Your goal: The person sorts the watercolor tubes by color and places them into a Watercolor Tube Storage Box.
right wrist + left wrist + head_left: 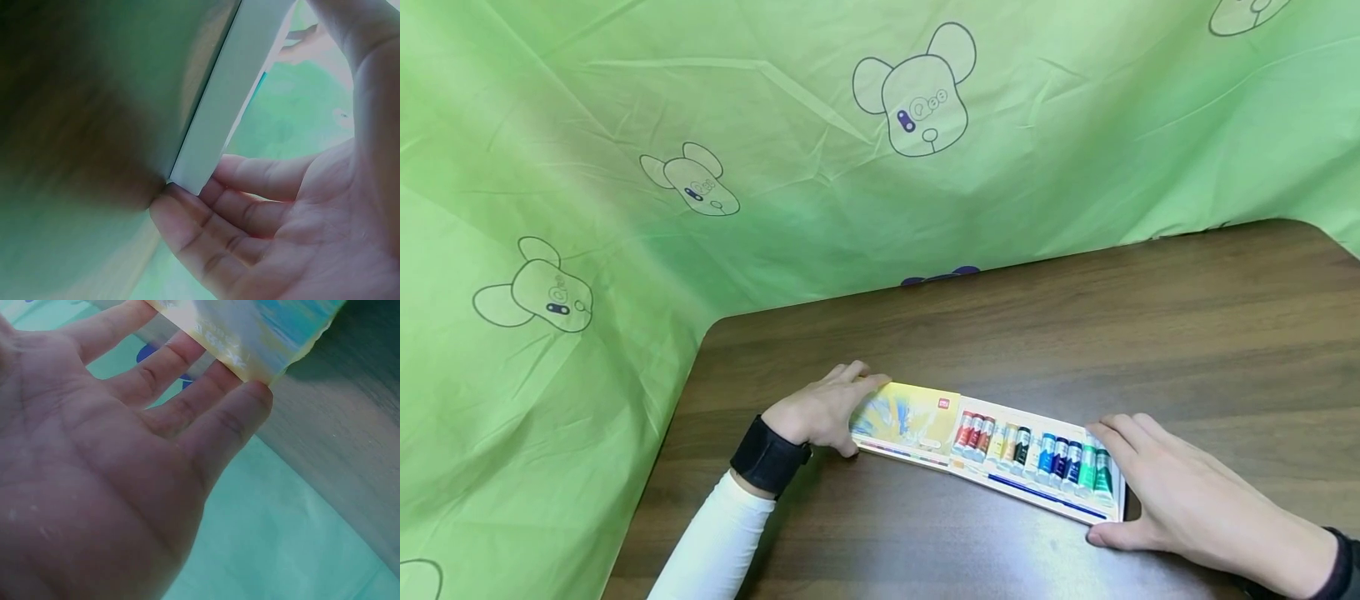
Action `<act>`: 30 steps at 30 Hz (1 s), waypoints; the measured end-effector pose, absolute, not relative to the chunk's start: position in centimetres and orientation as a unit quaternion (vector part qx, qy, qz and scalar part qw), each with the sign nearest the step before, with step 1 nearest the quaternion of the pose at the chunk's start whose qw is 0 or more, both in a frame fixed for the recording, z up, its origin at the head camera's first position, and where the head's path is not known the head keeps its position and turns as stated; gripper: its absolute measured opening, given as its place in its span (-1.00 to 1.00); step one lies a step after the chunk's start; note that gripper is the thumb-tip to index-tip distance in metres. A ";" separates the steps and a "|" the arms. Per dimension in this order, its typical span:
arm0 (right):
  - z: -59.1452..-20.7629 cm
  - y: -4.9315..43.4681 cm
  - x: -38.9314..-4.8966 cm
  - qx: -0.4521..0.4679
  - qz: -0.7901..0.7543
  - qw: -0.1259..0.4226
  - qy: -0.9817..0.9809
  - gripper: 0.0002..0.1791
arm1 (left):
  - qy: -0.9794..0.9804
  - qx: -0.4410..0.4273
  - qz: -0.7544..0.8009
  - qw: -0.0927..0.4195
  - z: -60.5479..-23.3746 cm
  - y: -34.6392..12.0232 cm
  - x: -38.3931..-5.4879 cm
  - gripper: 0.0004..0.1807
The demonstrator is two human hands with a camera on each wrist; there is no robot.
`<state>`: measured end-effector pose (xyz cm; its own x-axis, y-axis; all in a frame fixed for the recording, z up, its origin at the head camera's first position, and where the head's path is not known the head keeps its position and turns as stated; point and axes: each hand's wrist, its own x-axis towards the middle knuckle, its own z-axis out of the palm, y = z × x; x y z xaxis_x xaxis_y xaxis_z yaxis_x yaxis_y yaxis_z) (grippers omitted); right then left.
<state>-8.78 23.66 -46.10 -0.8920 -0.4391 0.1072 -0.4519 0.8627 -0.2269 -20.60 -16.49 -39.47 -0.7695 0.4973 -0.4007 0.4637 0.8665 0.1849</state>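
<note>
A yellow cardboard sleeve [910, 417] covers the left part of a white paint tray [992, 479] on the table. Several paint tubes [1047, 454], running from red through yellow and blue to green, lie in a row in the exposed part. Along the tray's front side lies a blue paintbrush [1045, 495]. My left hand [827, 410] grips the sleeve's left end, thumb at the front edge and fingers at the back. At the right end, my right hand [1180, 492] holds the tray between thumb and fingers. Fingertips [178, 219] meet the tray's corner in the right wrist view.
The brown wooden table [1000, 333] extends behind and in front of the box. A green cloth [775, 167] with printed mouse heads hangs along the table's back and left edges.
</note>
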 end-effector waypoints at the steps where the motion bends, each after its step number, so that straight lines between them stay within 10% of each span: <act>1: -46.1 23.7 -8.8 0.232 0.124 0.027 -0.965 0.31 | 0.940 0.257 0.038 0.223 -39.5 -16.5 -20.6 0.25; 30: -46.3 23.7 -8.9 0.249 0.118 0.040 -0.960 0.27 | 0.933 0.281 0.064 0.217 -39.6 -16.3 -20.2 0.22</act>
